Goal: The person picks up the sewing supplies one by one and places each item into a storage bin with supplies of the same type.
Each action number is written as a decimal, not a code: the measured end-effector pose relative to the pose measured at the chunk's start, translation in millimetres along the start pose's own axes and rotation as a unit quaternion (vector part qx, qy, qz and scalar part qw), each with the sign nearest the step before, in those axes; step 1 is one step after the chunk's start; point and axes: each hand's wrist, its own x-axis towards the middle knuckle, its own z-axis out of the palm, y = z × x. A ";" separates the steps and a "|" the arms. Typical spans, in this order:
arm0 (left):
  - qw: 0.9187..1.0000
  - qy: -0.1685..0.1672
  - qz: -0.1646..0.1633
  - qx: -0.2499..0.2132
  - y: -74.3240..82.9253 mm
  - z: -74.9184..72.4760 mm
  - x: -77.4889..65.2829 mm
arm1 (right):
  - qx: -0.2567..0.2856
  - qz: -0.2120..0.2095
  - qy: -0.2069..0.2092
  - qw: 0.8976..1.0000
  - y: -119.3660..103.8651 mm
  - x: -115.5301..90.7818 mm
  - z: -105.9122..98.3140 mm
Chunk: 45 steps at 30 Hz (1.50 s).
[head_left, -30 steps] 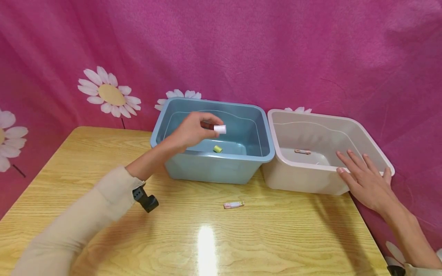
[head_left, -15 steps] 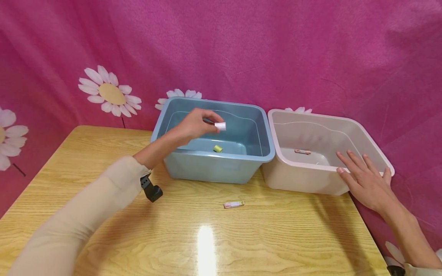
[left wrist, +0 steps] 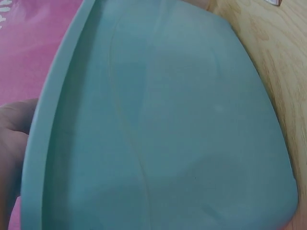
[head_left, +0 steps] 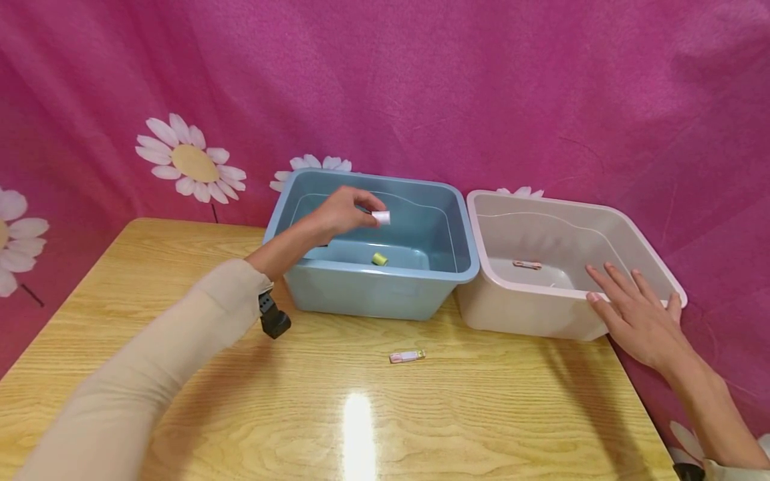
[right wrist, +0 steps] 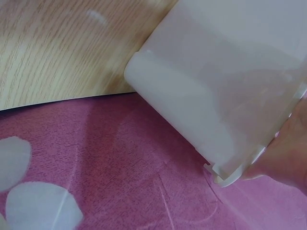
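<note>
In the head view my left hand (head_left: 343, 214) pinches a small white thread spool (head_left: 381, 218) between thumb and fingers, above the blue bin (head_left: 373, 291). A yellow-green spool (head_left: 379, 259) lies on that bin's floor. The left wrist view shows mostly the outer wall of the blue bin (left wrist: 182, 115), with part of the left hand (left wrist: 12, 148) beyond its rim. My right hand (head_left: 646, 321) rests with spread fingers on the front rim of the beige bin (head_left: 529, 310). Inside the beige bin lies a slim pinkish nail clipper (head_left: 527, 265).
A second nail clipper (head_left: 407, 357), pink and white, lies on the wooden table (head_left: 481, 414) in front of the bins. Both bins stand side by side against a pink flowered curtain (head_left: 421, 87). The table's right edge runs just below the beige bin's corner.
The left hand, still pinching the white spool, has shifted slightly away from the body, its forearm swinging a little to the right. The right hand and both bins stay put.
</note>
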 end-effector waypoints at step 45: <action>0.998 0.002 -0.009 0.056 -11.2 6.5 30.9 | -0.001 0.005 0.003 1.000 0.0 -1.1 1.1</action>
